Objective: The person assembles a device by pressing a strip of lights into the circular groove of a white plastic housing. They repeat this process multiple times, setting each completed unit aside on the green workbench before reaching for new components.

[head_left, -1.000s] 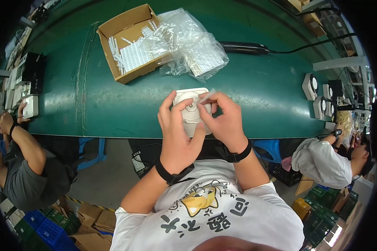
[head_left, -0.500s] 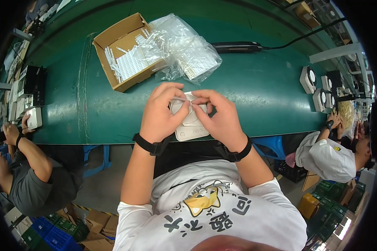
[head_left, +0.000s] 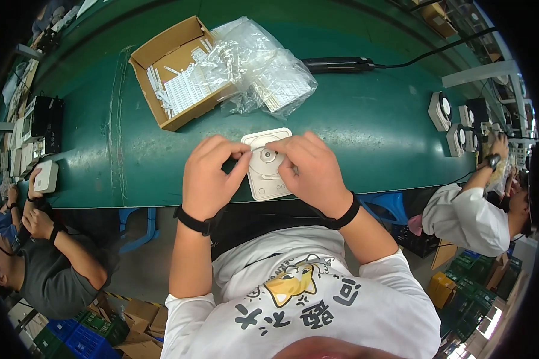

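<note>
A flat white device (head_left: 268, 190) with rounded corners lies on the green table in front of me. It has a round recess, a small hub (head_left: 268, 155) in the middle, and small controls along its near end. My left hand (head_left: 211, 175) is at its left edge, thumb and forefinger pinched together. Over its right side is my right hand (head_left: 314, 170), fingers bent and closed, covering part of the device. A thin pale line seems to run between the fingertips above the hub; what it is I cannot make out.
Beyond the device stands an open cardboard box (head_left: 169, 119) of white strips, partly under a clear plastic bag (head_left: 263, 66). A black corded tool (head_left: 341, 64) lies behind. Several white devices with dark discs (head_left: 441, 111) stand at right. People work on both sides.
My hands have moved apart from their meeting point over the device, the left one going left. The hub and recess now show. At left, a co-worker's hands have shifted.
</note>
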